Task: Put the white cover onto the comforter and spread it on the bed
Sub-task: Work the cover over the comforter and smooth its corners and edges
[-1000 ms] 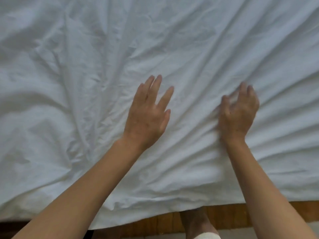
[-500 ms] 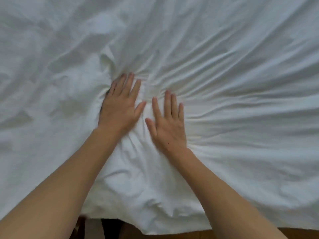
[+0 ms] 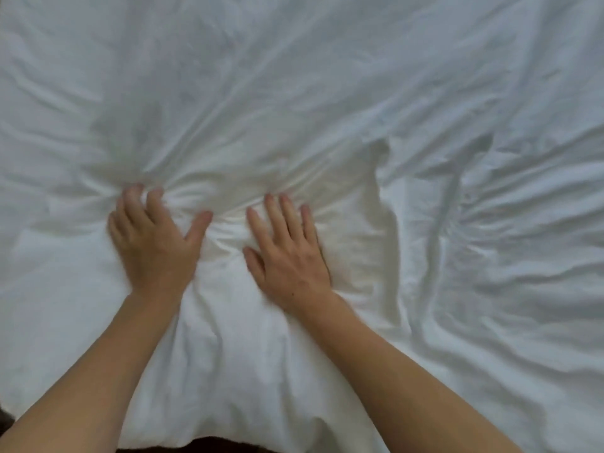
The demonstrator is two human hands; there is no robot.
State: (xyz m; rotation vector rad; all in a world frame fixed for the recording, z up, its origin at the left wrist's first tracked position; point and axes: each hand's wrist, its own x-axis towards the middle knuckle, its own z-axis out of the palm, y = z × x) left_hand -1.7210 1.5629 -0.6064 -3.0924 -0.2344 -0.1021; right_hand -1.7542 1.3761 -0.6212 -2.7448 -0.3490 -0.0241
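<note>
The white cover (image 3: 359, 93) fills nearly the whole view, wrinkled, with the comforter inside it hidden. My left hand (image 3: 153, 240) lies palm down on the cloth at centre left, its fingertips dug slightly into a bunch of folds. My right hand (image 3: 287, 253) presses flat beside it, fingers straight and spread. Creases fan out from between the two hands. A raised ridge of fabric (image 3: 438, 243) runs down the cover to the right of my right hand.
The near edge of the cover hangs at the bottom of the view, with a dark strip (image 3: 209, 444) below it between my forearms. Nothing else shows but white cloth.
Both hands have moved apart a little and further onto the cover. The view has shifted forward, so the wooden floor at the bottom is gone.
</note>
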